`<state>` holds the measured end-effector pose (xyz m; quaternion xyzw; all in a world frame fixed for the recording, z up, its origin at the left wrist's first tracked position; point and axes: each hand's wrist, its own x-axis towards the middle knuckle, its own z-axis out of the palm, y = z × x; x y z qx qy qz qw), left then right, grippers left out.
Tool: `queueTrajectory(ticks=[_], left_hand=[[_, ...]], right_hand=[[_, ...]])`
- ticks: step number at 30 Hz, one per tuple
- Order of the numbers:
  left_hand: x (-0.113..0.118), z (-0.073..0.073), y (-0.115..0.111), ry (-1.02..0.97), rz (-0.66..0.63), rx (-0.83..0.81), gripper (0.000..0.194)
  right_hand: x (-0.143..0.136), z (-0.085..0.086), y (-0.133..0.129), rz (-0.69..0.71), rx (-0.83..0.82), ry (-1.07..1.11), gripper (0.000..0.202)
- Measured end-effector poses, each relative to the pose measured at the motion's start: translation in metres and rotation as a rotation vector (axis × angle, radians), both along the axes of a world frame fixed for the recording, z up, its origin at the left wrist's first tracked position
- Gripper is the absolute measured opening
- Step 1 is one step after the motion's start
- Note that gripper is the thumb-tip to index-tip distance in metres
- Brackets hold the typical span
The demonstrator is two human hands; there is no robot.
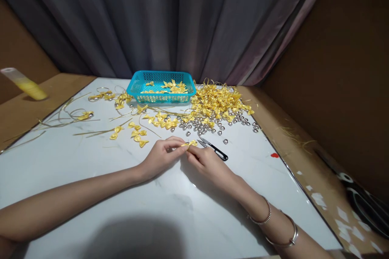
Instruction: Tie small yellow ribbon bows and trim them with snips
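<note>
Between my two hands, above the middle of the white tabletop (130,206), is a small yellow ribbon bow (191,143). My left hand (162,156) pinches its left end between thumb and fingers. From the other side my right hand (208,162) grips it, fingers curled, with two bracelets (293,234) on that forearm. Black-handled thread snips (214,149) lie just beyond my right hand, blades pointing left. Farther back are silver heart-shaped beads (200,126) and loose yellow bows (138,133). Any bead or wire within my fingers is too small to make out.
A blue plastic basket (164,99) holding yellow bows stands at the back, beside a large heap of bows with gold wire (215,99). Gold wires (94,131) lie left. A tube with yellow contents (27,87) leans left; scissors (364,206) and paper scraps (343,226) lie right.
</note>
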<state>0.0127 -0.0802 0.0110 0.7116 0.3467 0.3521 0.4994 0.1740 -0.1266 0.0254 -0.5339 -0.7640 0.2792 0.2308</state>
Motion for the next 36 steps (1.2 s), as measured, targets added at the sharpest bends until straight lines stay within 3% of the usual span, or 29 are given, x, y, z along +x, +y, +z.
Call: queueTrajectory(ticks=[5,11,18,28,33,36], left_hand=[[0.005,0.0,-0.003,0.01,0.061,-0.01,0.022],[0.005,-0.005,-0.003,0.019,0.105,0.174,0.02],[0.004,-0.005,0.002,0.03,0.138,0.215,0.018],[0.004,-0.005,0.0,0.056,0.079,0.104,0.022],[0.003,-0.009,-0.001,0.077,0.048,0.129,0.02],[0.002,-0.009,-0.002,0.092,-0.016,0.145,0.018]], right_hand=[[-0.001,-0.001,0.0,-0.007,-0.008,-0.013,0.022],[-0.004,-0.002,0.0,-0.002,-0.002,0.076,0.019],[-0.002,-0.004,0.002,-0.17,0.031,0.209,0.017],[-0.001,-0.007,0.001,-0.224,0.122,0.114,0.017],[0.011,0.004,0.008,-0.105,-0.031,0.254,0.032],[0.017,0.011,0.01,-0.097,-0.017,0.358,0.032]])
